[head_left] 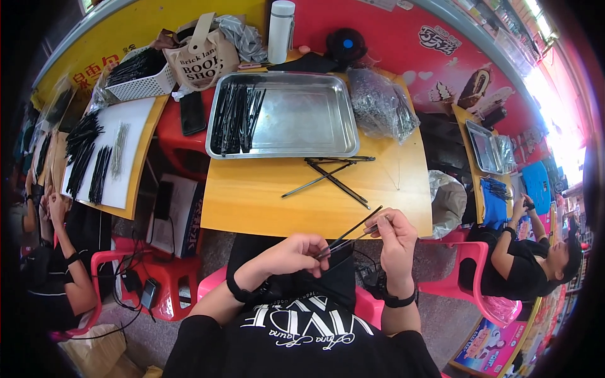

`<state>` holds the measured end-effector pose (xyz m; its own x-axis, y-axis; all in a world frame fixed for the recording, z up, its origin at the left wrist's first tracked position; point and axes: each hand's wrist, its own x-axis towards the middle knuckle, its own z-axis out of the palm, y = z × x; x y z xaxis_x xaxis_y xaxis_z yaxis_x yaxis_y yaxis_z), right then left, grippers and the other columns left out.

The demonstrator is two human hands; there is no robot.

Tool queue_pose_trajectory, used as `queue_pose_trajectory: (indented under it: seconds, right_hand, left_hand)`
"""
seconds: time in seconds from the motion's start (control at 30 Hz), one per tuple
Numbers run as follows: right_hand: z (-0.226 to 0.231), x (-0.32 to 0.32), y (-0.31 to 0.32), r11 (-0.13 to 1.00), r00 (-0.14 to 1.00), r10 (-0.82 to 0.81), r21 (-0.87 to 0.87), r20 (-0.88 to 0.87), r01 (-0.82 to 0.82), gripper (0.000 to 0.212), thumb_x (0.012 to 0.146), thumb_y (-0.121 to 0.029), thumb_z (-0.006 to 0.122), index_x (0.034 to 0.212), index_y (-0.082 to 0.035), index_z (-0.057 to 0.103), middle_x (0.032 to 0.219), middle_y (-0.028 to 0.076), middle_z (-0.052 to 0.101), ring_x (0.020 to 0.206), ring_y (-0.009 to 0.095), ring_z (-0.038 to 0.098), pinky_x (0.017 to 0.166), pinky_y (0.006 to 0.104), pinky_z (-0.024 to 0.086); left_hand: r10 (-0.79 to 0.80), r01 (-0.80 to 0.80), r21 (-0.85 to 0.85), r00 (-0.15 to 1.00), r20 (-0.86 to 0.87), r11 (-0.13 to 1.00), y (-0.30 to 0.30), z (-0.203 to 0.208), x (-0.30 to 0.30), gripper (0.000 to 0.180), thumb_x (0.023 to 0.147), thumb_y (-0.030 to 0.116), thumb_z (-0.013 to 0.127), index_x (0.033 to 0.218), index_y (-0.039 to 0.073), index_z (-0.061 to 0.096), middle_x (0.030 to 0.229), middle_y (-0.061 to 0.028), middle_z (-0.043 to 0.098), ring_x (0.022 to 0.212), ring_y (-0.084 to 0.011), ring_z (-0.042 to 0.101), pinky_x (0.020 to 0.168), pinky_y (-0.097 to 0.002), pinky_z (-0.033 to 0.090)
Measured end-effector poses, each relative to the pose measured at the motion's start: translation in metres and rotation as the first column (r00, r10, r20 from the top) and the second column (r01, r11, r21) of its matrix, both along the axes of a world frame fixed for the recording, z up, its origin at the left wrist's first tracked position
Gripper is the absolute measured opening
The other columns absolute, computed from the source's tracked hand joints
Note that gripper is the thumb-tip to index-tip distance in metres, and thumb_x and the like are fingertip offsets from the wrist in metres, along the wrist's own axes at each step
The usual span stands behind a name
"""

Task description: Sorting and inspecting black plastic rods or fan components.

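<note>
Above my lap, just off the table's near edge, my left hand [297, 254] is closed round the lower end of a thin black stick [354, 232], which slants up to the right. My right hand [394, 240] pinches thumb against fingers near the stick's upper part, on what looks like a thin, shiny wire running toward the left hand; its exact form is too small to tell. Several loose black sticks [337, 183] lie crossed on the table. Behind them, a metal tray [309, 120] has a bundle of similar black sticks [238, 116] along its left side.
Right of the tray sits a clear plastic bag [380, 104] of thin metallic pieces. A white bottle [281, 33], a canvas bag [203, 62] and a white basket [142, 87] stand behind. A phone [193, 113] lies left. Co-workers sit at side tables; one person [523, 258] is at right.
</note>
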<state>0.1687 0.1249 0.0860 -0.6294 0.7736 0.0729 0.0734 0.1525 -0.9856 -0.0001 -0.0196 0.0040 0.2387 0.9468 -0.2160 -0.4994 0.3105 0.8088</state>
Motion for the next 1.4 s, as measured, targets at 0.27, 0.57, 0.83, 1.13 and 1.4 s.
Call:
queue_pose_trajectory:
  seconds: [0.27,0.57,0.83,1.13,1.4]
  right_hand:
    - [-0.006,0.004,-0.005,0.999,0.993,0.018,-0.028,-0.119,-0.022,0.014,0.096,-0.005,0.048,0.091,0.002,0.059,0.089,0.009,0.064,0.076,0.012,0.061,0.066,0.0213,0.044]
    - [-0.005,0.002,-0.013,0.997,0.985,0.023,0.074,-0.172,-0.01,0.011,0.094,-0.002,0.05,0.089,0.003,0.059,0.091,0.011,0.064,0.08,0.014,0.062,0.068,0.0214,0.044]
    - [-0.015,0.006,-0.013,0.998,0.984,-0.068,-0.017,-0.164,0.066,0.014,0.094,-0.004,0.051,0.087,0.002,0.06,0.089,0.011,0.064,0.078,0.013,0.061,0.067,0.0209,0.045]
    - [-0.054,-0.001,-0.036,0.945,0.963,-0.128,-0.325,-0.235,0.046,0.027,0.091,-0.001,0.057,0.116,0.0,0.049,0.095,0.011,0.063,0.082,0.015,0.061,0.074,0.024,0.049]
    - [-0.065,-0.022,-0.063,0.983,0.967,-0.116,-0.163,-0.225,0.08,0.024,0.087,0.007,0.056,0.108,0.002,0.049,0.092,0.008,0.059,0.08,0.012,0.059,0.073,0.0247,0.051]
  left_hand:
    - [0.186,-0.186,-0.011,0.978,0.093,0.983,0.001,-0.006,0.01,0.034,0.077,-0.005,0.051,0.11,-0.003,0.057,0.092,-0.009,0.065,0.076,-0.0137,0.062,0.065,-0.0232,0.046]
    - [0.309,-0.308,-0.056,0.951,0.014,0.95,0.002,-0.005,0.014,0.022,0.089,0.016,0.063,0.106,0.002,0.064,0.082,-0.0007,0.063,0.072,-0.0044,0.054,0.061,-0.0181,0.041]
    - [0.347,-0.347,-0.074,0.938,-0.011,0.935,0.001,-0.007,0.014,0.017,0.088,0.011,0.064,0.102,0.002,0.068,0.079,0.0009,0.063,0.069,-0.0037,0.055,0.06,-0.0176,0.042]
    - [0.455,-0.456,-0.104,0.89,-0.031,0.884,-0.001,-0.011,0.021,0.017,0.087,0.008,0.064,0.103,0.002,0.068,0.081,0.0,0.064,0.072,-0.0059,0.056,0.063,-0.0188,0.043]
    - [0.509,-0.505,-0.077,0.859,0.054,0.86,-0.004,-0.01,0.025,0.018,0.086,0.003,0.064,0.103,0.002,0.068,0.085,-0.0017,0.067,0.075,-0.007,0.059,0.068,-0.0208,0.047]
